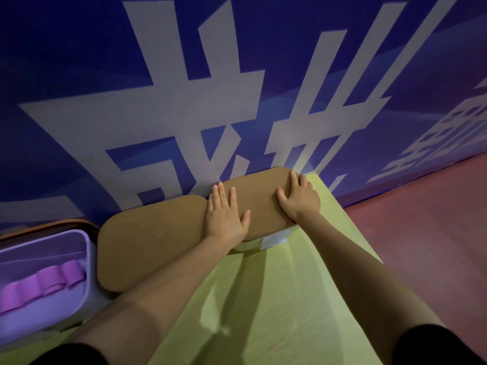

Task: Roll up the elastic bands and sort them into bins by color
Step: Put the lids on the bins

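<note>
While both arms are stretched forward over the yellow-green table cover, the left hand is laid flat, fingers straight and spread, on the brown lid of the far bin; nothing is grasped. The right hand is pressed palm-down on the same lid near its far end, fingers lightly bent over the edge, nothing clenched. A second brown lid is seen just beside it, to the left. Rolled purple elastic bands are seen lying in the open lilac bin at far left. Large pale characters are printed on the blue wall; they cannot be read with certainty.
</note>
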`<action>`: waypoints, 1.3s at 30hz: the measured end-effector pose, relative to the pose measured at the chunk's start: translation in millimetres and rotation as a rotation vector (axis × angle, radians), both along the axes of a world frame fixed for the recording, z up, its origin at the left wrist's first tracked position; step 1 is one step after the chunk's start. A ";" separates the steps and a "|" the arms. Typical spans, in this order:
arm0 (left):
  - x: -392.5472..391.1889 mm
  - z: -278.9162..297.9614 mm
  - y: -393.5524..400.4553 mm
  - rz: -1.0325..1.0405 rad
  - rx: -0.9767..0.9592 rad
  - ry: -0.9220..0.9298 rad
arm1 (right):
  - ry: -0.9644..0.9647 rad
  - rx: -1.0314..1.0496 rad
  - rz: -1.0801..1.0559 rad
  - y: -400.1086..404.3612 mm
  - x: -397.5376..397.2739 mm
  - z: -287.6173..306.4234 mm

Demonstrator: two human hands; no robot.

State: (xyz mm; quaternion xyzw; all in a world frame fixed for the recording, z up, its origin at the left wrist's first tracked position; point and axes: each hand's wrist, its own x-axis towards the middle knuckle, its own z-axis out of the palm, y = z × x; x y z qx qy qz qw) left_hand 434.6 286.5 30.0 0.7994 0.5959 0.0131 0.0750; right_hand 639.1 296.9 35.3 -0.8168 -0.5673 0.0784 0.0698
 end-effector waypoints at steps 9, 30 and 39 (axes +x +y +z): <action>-8.7 11.2 1.3 -0.034 -0.096 -0.003 | 0.042 0.101 0.001 -6.8 -1.5 5.0; -425.9 60.5 -100.5 0.660 0.113 -0.591 | 0.565 0.132 0.555 -48.6 -374.9 55.0; -506.5 47.0 -99.5 0.747 -0.131 -0.581 | 0.575 0.033 0.413 -11.7 -438.5 39.1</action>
